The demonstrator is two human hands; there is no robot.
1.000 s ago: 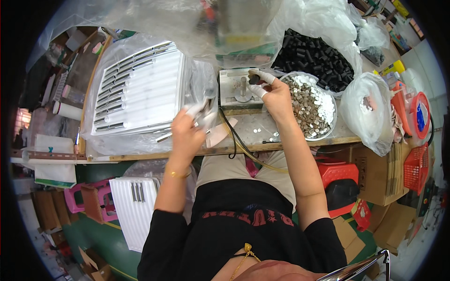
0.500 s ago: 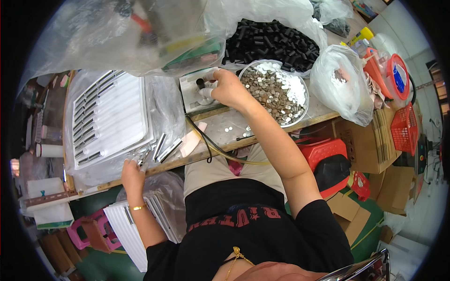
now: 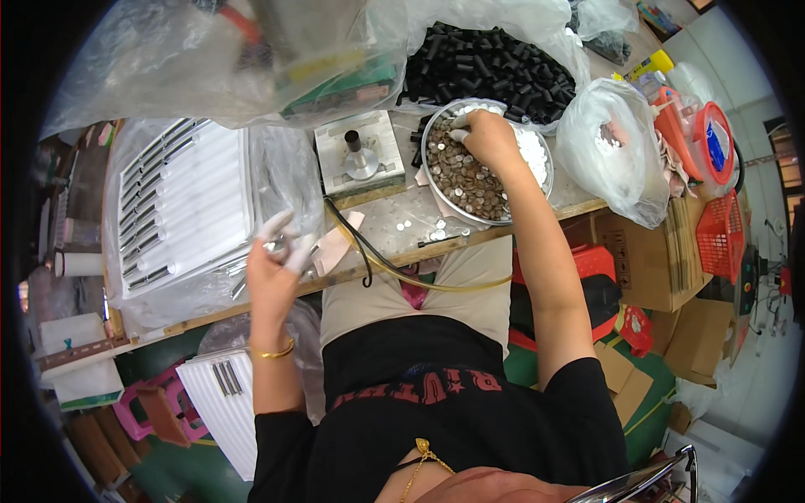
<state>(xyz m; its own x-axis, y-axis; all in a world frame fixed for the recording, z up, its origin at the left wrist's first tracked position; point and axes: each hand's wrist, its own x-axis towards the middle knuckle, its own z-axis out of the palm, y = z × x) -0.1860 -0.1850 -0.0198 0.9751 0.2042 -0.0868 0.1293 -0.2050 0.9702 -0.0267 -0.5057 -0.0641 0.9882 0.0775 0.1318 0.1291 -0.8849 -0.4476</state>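
Note:
My right hand [image 3: 490,138], white covers on its fingertips, reaches into a round bowl [image 3: 429,172] of small round discs [image 3: 465,180]. Its thumb and finger are close together among the discs; any disc in the pinch is too small to make out. My left hand [image 3: 272,264] is raised over the bench's front edge with covered fingers bent round something shiny, mostly hidden. Between the hands, a metal block fixture [image 3: 386,159] carries a round silver base [image 3: 362,166] with a short black sleeve [image 3: 353,141] upright on it.
Left on the bench lies a white ridged tray [image 3: 210,197] with a row of silver-and-black tubes [image 3: 147,205]. Black sleeves [image 3: 486,71] are heaped behind the bowl. A plastic bag [image 3: 608,155] stands right of it. A black and yellow cable [image 3: 369,251] hangs over the front edge.
My right hand has left the fixture and moved right into the bowl of discs, uncovering the black sleeve. My left hand has risen and moved right from the loose tubes.

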